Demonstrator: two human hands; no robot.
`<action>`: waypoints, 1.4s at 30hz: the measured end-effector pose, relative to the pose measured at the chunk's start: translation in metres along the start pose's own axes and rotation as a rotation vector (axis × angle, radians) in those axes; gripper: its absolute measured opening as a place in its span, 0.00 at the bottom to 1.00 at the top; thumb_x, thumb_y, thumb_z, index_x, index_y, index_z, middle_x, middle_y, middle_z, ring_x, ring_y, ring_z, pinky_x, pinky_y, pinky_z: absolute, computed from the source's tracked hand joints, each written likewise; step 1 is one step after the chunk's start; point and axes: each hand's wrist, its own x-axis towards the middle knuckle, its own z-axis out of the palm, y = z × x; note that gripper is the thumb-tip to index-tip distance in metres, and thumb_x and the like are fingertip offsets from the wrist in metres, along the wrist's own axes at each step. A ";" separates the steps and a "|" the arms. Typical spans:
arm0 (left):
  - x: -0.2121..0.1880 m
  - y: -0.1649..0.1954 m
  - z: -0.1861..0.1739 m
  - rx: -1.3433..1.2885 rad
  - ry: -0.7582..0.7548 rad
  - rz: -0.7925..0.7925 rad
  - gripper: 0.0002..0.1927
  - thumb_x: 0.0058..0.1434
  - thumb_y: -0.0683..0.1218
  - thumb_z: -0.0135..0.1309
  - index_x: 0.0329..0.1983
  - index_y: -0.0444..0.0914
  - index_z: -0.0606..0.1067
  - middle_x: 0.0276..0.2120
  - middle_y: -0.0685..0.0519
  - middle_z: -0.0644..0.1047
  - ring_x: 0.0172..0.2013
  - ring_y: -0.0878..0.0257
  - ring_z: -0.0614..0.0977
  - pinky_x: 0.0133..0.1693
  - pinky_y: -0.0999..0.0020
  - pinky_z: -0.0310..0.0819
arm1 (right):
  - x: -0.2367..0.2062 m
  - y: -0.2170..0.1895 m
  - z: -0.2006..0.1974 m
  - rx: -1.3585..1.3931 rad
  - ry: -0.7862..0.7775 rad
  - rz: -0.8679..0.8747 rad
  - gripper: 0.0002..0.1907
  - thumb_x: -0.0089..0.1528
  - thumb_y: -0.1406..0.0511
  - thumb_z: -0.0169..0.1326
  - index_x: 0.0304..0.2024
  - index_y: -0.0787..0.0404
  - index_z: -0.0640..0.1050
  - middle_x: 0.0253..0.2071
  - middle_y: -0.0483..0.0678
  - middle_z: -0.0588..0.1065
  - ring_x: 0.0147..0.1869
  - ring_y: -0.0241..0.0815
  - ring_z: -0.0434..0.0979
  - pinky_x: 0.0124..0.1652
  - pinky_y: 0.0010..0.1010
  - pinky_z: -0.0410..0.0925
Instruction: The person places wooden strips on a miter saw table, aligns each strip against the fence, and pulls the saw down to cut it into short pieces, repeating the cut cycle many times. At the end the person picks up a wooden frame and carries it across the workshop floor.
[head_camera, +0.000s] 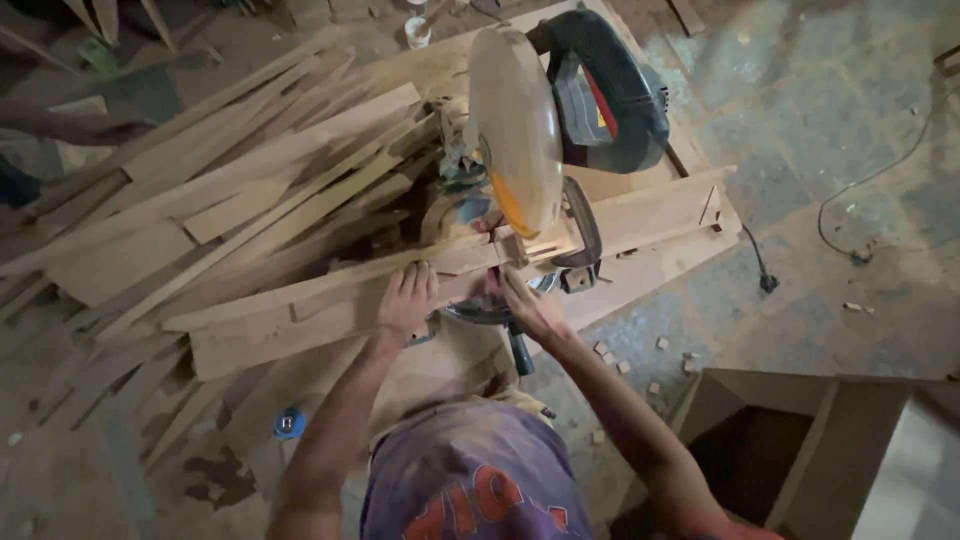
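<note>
Left hand: flat, fingers spread, pressing down on the strip just left of the saw.
Right hand: laid on the same strip at the saw base, fingers forward toward the blade; whether it pinches the wood or only presses cannot be told, as the fingertips are partly hidden.
Strip: long, thin timber lying across the saw table, its left end running out over the pile, its right end under the blade guard.
Saw: mitre type, head raised, blade clear of the wood, dark motor housing behind.
Fence: wooden board to the right of the blade, upright.
Doing it well: in my judgement, strip hard against the fence, both hands well to the sides of the cut line, right fingers drawn back from the blade path.
Pile: loose boards and offcuts crowding the left side, touching the strip; likely to snag or tilt it.
Cord: black, looped on the floor at right, well apart.
Blocks: small cut ends scattered on the floor near the right forearm.
Box: open wooden carcass, lower right.
</note>
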 end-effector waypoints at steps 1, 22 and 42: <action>0.000 -0.001 -0.002 0.006 -0.008 0.008 0.23 0.62 0.49 0.48 0.58 0.33 0.72 0.55 0.44 0.76 0.54 0.51 0.77 0.55 0.51 0.69 | 0.023 -0.006 -0.006 -0.028 -0.128 0.073 0.35 0.57 0.69 0.52 0.69 0.65 0.65 0.69 0.62 0.65 0.47 0.60 0.80 0.38 0.45 0.76; 0.013 -0.017 -0.028 -0.086 -0.108 -0.021 0.21 0.61 0.50 0.51 0.56 0.37 0.73 0.50 0.47 0.76 0.50 0.52 0.77 0.49 0.57 0.72 | 0.070 -0.007 -0.020 -0.507 0.069 -0.153 0.26 0.58 0.67 0.51 0.55 0.81 0.71 0.40 0.69 0.78 0.26 0.45 0.82 0.23 0.34 0.74; -0.036 -0.030 -0.020 -0.212 0.098 -0.339 0.18 0.64 0.51 0.54 0.55 0.41 0.79 0.50 0.49 0.76 0.49 0.51 0.77 0.52 0.54 0.74 | -0.156 0.075 -0.011 -0.043 -0.611 0.965 0.12 0.61 0.60 0.52 0.38 0.58 0.83 0.44 0.60 0.82 0.48 0.59 0.83 0.47 0.48 0.76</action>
